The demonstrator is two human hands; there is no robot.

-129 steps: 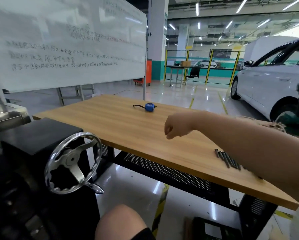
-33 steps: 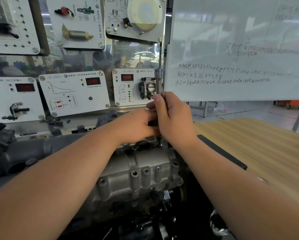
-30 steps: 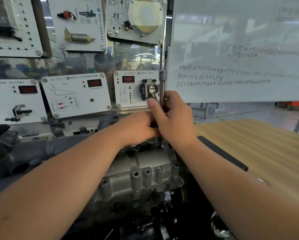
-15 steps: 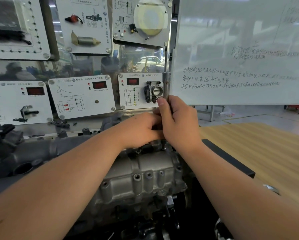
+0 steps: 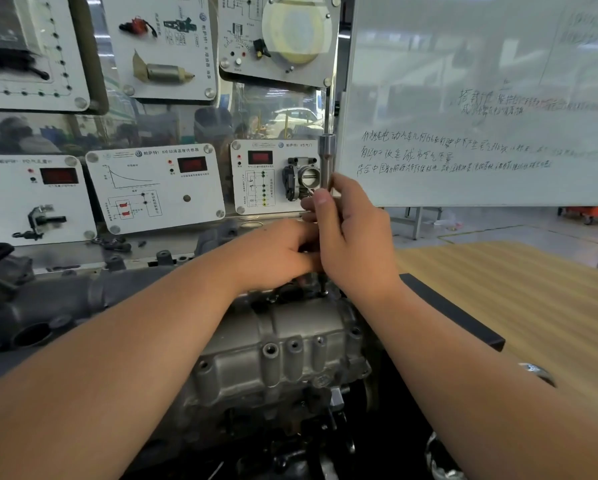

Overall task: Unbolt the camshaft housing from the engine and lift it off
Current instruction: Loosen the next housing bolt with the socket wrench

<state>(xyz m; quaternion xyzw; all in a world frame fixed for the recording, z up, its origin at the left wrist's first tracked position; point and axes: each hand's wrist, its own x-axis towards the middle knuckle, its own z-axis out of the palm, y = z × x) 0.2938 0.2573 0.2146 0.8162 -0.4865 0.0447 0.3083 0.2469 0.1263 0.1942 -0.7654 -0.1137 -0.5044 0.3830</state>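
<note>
Both hands crowded together at the far edge of the housing (image 5: 283, 344), right hand (image 5: 354, 242) wrapped round the upright wrench (image 5: 326, 161) to steady it, left hand (image 5: 276, 252) pinching low, probably guiding the tip.

A whiteboard (image 5: 481, 98) with handwriting stands behind a wooden desk (image 5: 519, 292); white sensor display panels (image 5: 155, 185) and a mounted throttle body (image 5: 302, 181) line the wall
</note>
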